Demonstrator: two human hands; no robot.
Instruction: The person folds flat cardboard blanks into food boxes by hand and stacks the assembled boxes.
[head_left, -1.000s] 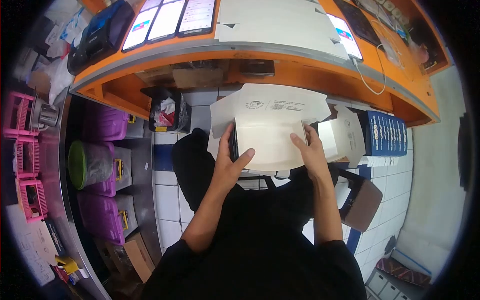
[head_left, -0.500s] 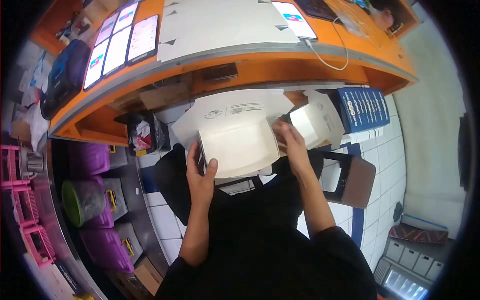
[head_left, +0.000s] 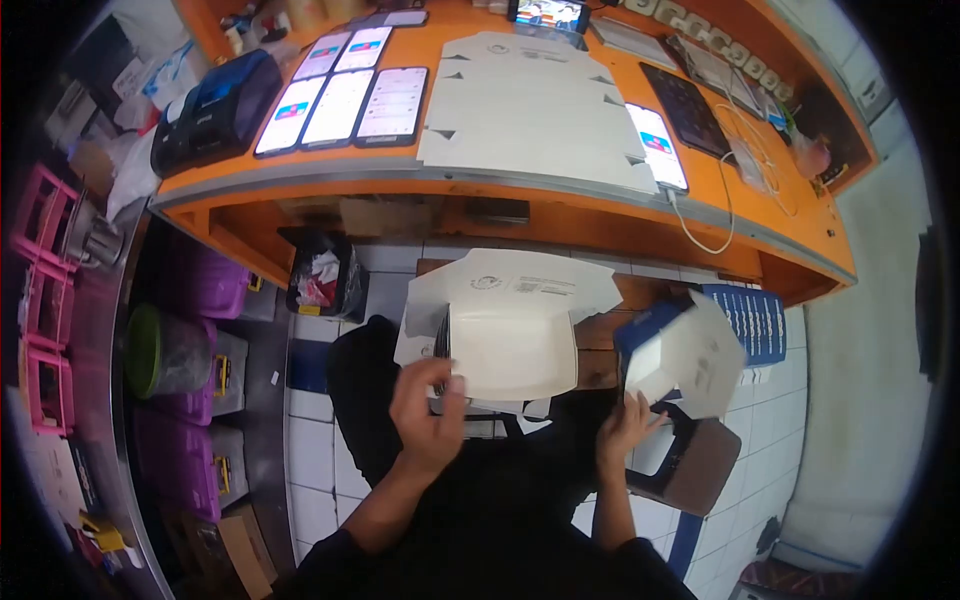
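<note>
— With the right hand (head_left: pixel 624 432), doing what?

— Pinching the near edge of a small carton (head_left: pixel 688 352), blue outside and white inside (thumb partly hidden, exact place hard to tell).

— Handling it well by doing what?

— By supporting the stiff lower wall rather than the loose flap, and by pressing only lightly, probably sparing the folds.

— Lying where, relative to those fingers?

— Leaning just beyond the right fingertips, touching them, tilting, and flaring its flap out to the right.

— And with the left hand (head_left: pixel 428 415)?

— Curving loosely, thumb and fingers apart, seemingly pinching nothing; hovering beside the near left corner of an open white box (head_left: pixel 515 352), without clearly showing any contact.

— Looking farther out?

— Finding blue boxes (head_left: pixel 760 330) beyond the carton, then an orange desk (head_left: pixel 800 237) bearing phones (head_left: pixel 393 105) and flat white sheets (head_left: pixel 525 115).
</note>
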